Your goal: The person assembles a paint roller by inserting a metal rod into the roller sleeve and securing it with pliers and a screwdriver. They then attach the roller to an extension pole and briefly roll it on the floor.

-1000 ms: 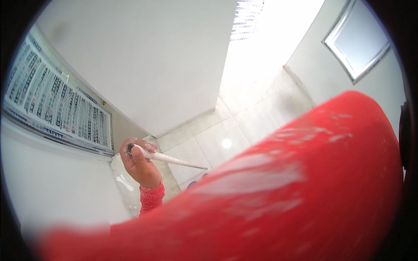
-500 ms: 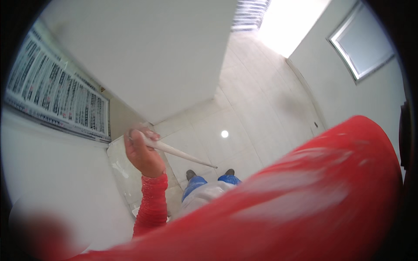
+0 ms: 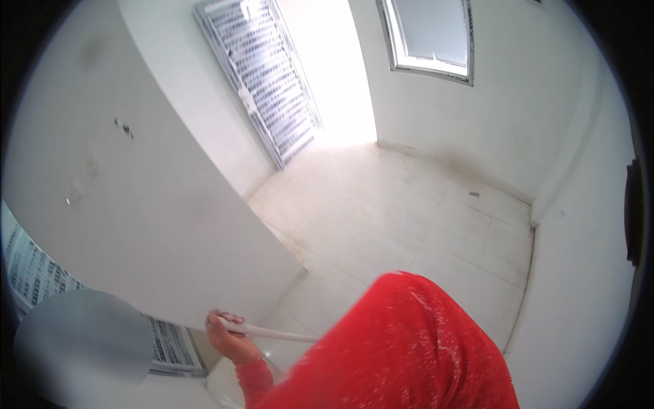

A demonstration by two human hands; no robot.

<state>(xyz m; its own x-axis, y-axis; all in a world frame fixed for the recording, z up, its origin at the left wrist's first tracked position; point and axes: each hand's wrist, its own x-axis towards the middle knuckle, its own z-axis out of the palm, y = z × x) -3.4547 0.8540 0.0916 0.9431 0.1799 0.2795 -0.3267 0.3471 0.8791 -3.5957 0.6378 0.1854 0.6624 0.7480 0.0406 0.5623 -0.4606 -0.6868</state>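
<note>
At the lower left, my left hand is closed around a slim white pole. The pole runs to the right from the fist and passes behind a red sleeve, so its other end is hidden. That sleeve, speckled with white, fills the bottom middle and appears to be my raised right arm. My right hand itself is out of the picture. The corner of a pale wall stands just beyond my left hand.
A door in printed film stands beside a bright doorway. A framed window is in the far wall. A small brown piece lies on the tiled floor. More printed film shows at lower left.
The view has swung up, bringing in the door and more of the room, while my feet have left the picture. My left hand, still gripping the pole, appears lower, and the red sleeve has shifted down.
</note>
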